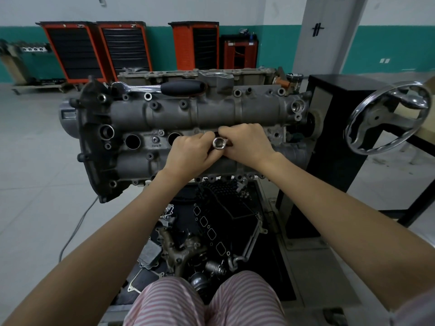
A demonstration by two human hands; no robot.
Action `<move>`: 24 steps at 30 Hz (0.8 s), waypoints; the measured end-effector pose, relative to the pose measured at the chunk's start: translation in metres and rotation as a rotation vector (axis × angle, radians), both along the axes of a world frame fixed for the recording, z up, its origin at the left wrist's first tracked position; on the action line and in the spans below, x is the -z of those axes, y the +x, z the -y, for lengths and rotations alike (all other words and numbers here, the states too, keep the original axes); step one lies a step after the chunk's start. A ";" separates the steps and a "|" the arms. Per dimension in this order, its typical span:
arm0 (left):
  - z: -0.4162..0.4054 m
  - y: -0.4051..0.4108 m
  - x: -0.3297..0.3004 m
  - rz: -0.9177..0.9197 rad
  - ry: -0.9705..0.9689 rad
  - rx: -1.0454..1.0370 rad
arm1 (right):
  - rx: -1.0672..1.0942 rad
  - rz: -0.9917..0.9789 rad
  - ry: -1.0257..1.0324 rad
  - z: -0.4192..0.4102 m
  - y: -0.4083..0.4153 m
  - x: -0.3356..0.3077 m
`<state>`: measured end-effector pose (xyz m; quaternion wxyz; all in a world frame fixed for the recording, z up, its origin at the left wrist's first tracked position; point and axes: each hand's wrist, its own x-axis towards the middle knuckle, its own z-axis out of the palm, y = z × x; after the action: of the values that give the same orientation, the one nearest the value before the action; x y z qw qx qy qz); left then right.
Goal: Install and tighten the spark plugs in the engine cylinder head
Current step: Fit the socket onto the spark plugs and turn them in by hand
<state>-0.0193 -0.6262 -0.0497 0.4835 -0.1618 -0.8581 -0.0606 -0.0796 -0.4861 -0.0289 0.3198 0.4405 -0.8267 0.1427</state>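
The grey engine cylinder head (pixel 164 114) sits on a stand in front of me, with open round plug wells (pixel 132 141) along its middle row. Both hands meet over the middle of the head. My left hand (pixel 190 156) and my right hand (pixel 244 143) together hold a shiny socket (pixel 219 144), whose open end faces me. The socket's lower part and whatever sits under it are hidden by my fingers. A chrome ratchet with a black handle (pixel 181 87) lies along the head's far edge.
A chrome handwheel (pixel 386 118) sticks out from the black stand column (pixel 329 142) on the right. Loose engine parts and gaskets (pixel 207 231) lie on a black tray below the head. Orange tool cabinets (pixel 98 50) line the far wall. A cable (pixel 77 227) runs on the floor at left.
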 end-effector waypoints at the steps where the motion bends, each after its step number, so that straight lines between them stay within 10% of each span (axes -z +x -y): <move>1: -0.001 0.001 -0.001 0.005 0.016 -0.001 | 0.011 -0.004 0.004 0.001 -0.001 0.001; 24: -0.004 0.004 -0.003 -0.020 0.001 0.035 | 0.009 -0.044 0.043 0.002 -0.003 -0.001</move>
<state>-0.0150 -0.6226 -0.0468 0.4911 -0.1770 -0.8502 -0.0677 -0.0822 -0.4881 -0.0278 0.3287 0.4465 -0.8244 0.1137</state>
